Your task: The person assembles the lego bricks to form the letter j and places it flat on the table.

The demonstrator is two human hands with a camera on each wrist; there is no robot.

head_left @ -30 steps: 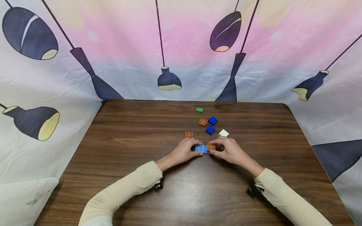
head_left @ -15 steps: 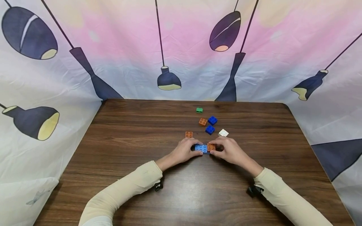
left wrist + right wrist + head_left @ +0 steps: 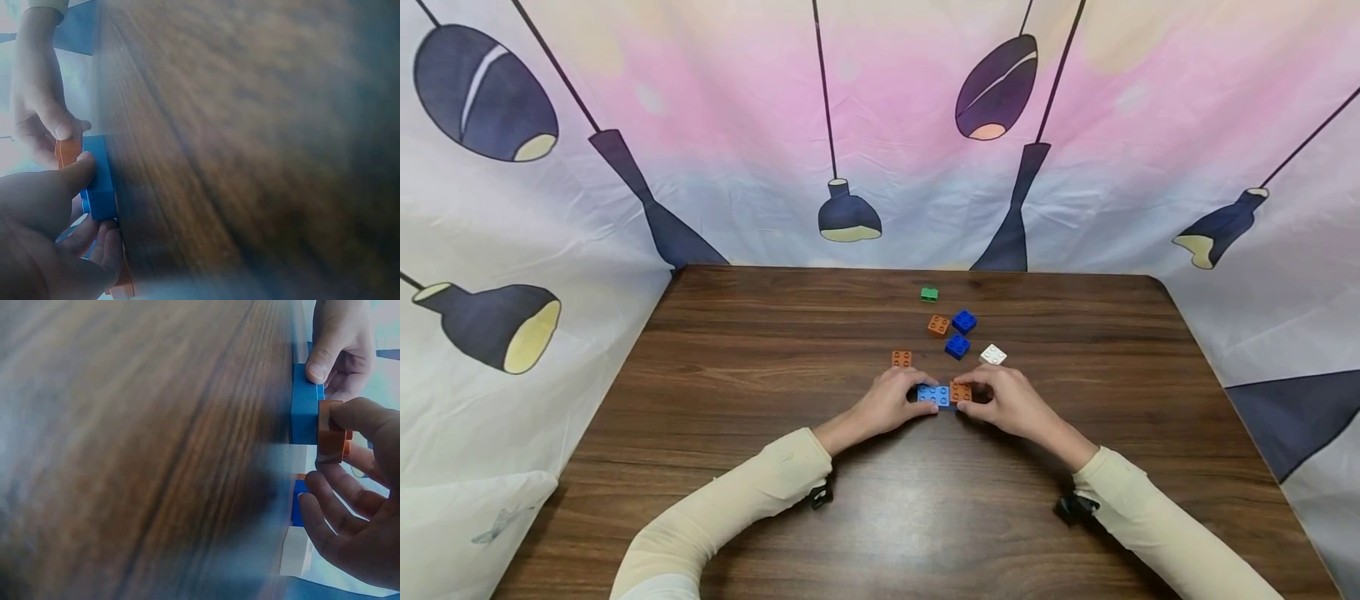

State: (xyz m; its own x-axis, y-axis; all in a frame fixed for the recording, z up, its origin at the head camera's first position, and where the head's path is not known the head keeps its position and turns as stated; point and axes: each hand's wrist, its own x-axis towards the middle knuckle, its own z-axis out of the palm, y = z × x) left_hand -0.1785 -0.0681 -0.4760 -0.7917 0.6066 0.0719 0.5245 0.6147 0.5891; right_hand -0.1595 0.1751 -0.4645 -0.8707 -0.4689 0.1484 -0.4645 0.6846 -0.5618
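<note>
My left hand (image 3: 893, 400) grips a light blue brick (image 3: 933, 395) between thumb and fingers, low on the tabletop. An orange brick (image 3: 960, 392) with studs on top is at the right end of the blue brick, pinched by my right hand (image 3: 1009, 401). In the right wrist view this orange brick (image 3: 331, 431) lies against the studded face of the blue brick (image 3: 304, 409) and juts past its end; whether it is fully seated I cannot tell. The left thumb covers part of the blue brick (image 3: 100, 181) in the left wrist view.
Just beyond my left hand lies another orange brick (image 3: 902, 358). A white brick (image 3: 992, 354) is behind my right hand. Farther back are two dark blue bricks, one nearer (image 3: 957, 346) and one farther (image 3: 964, 322), an orange brick (image 3: 937, 325) and a green brick (image 3: 929, 294).
</note>
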